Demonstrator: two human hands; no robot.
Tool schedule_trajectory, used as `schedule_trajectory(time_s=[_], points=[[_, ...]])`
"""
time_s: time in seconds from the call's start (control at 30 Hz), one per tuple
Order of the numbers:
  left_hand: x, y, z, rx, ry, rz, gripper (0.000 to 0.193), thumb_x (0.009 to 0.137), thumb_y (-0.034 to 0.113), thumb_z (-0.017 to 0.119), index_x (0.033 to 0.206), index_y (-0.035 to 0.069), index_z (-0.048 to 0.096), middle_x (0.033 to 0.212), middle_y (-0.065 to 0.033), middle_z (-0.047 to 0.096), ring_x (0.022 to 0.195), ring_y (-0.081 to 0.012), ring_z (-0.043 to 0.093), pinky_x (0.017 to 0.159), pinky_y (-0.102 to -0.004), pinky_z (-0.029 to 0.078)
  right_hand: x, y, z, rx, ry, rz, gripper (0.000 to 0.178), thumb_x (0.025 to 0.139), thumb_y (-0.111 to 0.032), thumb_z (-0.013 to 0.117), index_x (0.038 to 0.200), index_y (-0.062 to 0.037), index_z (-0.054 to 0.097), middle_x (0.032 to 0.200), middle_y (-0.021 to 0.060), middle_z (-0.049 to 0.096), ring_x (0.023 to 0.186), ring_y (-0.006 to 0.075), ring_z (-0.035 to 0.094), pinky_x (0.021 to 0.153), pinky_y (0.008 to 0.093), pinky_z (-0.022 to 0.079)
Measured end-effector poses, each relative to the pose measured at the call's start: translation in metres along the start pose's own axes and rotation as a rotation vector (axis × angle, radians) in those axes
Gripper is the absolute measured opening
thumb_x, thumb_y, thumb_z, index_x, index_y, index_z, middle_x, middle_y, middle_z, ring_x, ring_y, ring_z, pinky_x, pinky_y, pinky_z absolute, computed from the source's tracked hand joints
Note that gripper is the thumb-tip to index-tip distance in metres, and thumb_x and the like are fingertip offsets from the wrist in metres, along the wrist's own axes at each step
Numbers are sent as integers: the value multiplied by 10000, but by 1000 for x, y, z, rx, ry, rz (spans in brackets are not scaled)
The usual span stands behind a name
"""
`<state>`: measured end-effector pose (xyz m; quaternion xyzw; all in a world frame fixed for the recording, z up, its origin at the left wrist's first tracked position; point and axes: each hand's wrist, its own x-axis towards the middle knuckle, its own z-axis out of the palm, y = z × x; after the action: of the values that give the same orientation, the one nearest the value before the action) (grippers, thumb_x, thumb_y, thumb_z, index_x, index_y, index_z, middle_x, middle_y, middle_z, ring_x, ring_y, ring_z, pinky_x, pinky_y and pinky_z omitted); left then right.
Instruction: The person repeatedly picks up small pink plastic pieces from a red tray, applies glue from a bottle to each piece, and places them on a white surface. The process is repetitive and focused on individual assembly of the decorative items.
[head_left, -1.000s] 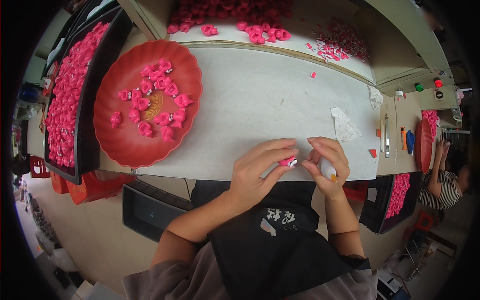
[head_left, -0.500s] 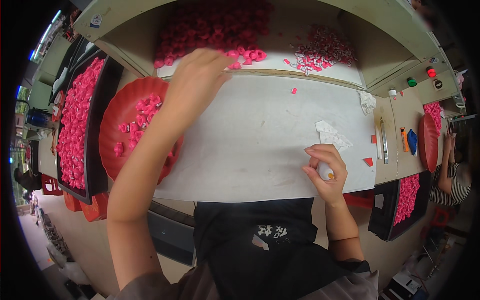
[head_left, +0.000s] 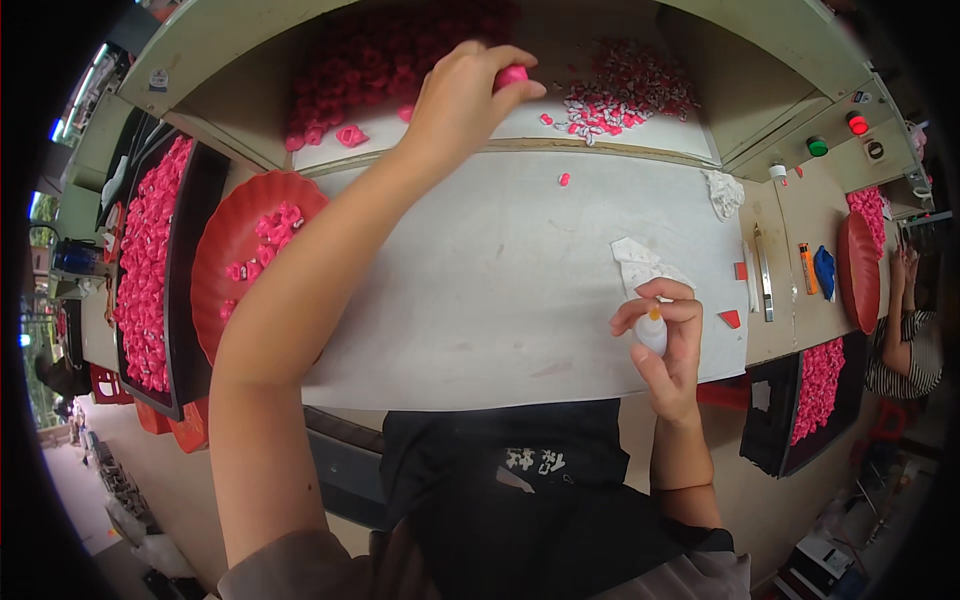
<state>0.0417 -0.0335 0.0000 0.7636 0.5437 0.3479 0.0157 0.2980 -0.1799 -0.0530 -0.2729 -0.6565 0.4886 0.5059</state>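
My left hand (head_left: 462,98) reaches over the front lip of the shelf bin, its thumb and fingers closed on a small pink plastic piece (head_left: 511,76). Behind it lies a heap of similar hollow pink pieces (head_left: 350,75), partly covered by the hand. My right hand (head_left: 680,345) is wrapped round a small white squeeze bottle (head_left: 650,333) with an orange tip pointing up, above the right side of the white work sheet (head_left: 470,290). Beside that hand is a crumpled white tissue (head_left: 645,265). One tiny pink-and-white part (head_left: 565,180) lies alone near the sheet's far edge.
Small pink-and-white parts (head_left: 620,105) are piled at the shelf's right. A red scalloped bowl (head_left: 215,240) with pink pieces stands left, beside a black tray (head_left: 190,300) full of them. Tweezers (head_left: 764,275) and an orange tube (head_left: 807,270) lie right. A co-worker (head_left: 900,350) sits far right.
My left hand has moved right and farther into the shelf bin, and a pink piece now shows in its fingers. My right hand has turned the bottle so its tip points up.
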Motion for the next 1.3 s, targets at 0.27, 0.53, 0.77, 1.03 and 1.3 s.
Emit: schedule_trajectory(time_s=[0.27, 0.53, 0.77, 1.03, 1.3], points=[[-163, 80, -58, -1273, -324, -738, 288, 847, 114, 554, 1119, 18, 547, 928, -71, 586, 832, -118, 550, 676, -253, 489, 3, -35, 30, 179, 190, 52, 288, 729, -9, 579, 999, 26, 484, 966, 132, 451, 716, 202, 563, 524, 277, 492], [-212, 105, -29, -1404, -88, -725, 318, 839, 28, 544, 1155, 9, 522, 1105, -108, 547, 987, -156, 532, 829, -280, 467, 1, -44, 42, 200, 303, -178, 416, 644, -193, 781, 867, -61, 456, 868, 74, 474, 629, 118, 486, 532, 220, 439], [-212, 108, -35, -1266, -72, -598, 315, 793, 11, 598, 1106, 24, 558, 1073, -104, 558, 974, -171, 554, 833, -288, 480, -11, -53, 48, -98, 61, -324, 461, 532, -126, 849, 856, -73, 526, 855, 70, 510, 611, 131, 535, 521, 228, 462], [-211, 107, -38, -1182, -108, -533, 305, 785, -33, 585, 1088, -9, 553, 1090, -115, 542, 986, -171, 549, 837, -284, 486, -10, -52, 53, -178, -18, -320, 461, 513, -97, 848, 848, -74, 532, 854, 74, 533, 593, 149, 563, 502, 243, 478], [-212, 107, -35, -1038, -82, -482, 290, 772, -30, 598, 1061, -13, 572, 1077, -125, 558, 989, -186, 551, 846, -285, 472, -11, -54, 50, -283, -62, -343, 477, 508, -115, 854, 860, -71, 536, 853, 84, 542, 583, 150, 556, 495, 241, 464]])
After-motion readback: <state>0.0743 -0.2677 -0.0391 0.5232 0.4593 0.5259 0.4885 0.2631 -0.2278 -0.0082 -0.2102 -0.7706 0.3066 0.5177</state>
